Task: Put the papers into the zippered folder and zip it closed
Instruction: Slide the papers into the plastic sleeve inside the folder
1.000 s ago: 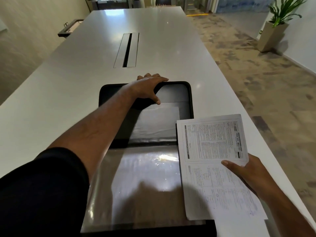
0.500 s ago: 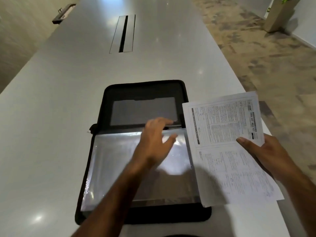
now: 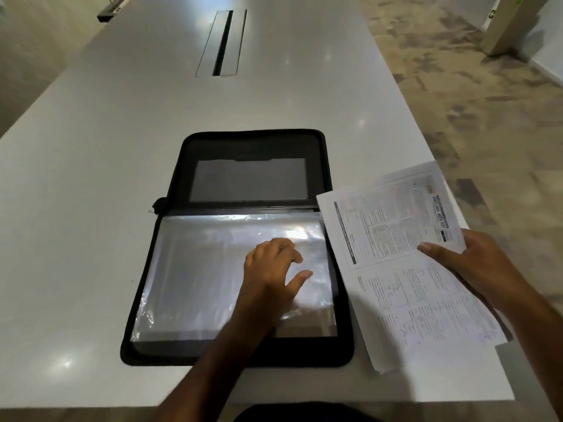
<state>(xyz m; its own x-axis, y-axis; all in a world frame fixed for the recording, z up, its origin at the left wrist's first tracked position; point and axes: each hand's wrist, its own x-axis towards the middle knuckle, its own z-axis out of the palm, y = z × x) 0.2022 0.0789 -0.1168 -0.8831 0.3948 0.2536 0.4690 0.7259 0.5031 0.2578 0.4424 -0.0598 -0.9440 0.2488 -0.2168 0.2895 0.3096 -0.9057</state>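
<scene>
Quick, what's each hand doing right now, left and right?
Left hand: open, fingers loosely bent, resting on the folder's plastic sleeve, holding nothing.
Right hand: holds the papers.

Long white table (image 3: 128, 153), mottled carpet floor (image 3: 475, 95), planter (image 3: 511, 25).

I see a long pale grey table (image 3: 91, 208) carrying everything. The black zippered folder (image 3: 170, 300) lies open flat on it, under my left hand (image 3: 271, 269). Beyond that hand, well apart, a slotted cable hatch (image 3: 221, 43) sits flush in the tabletop.
</scene>
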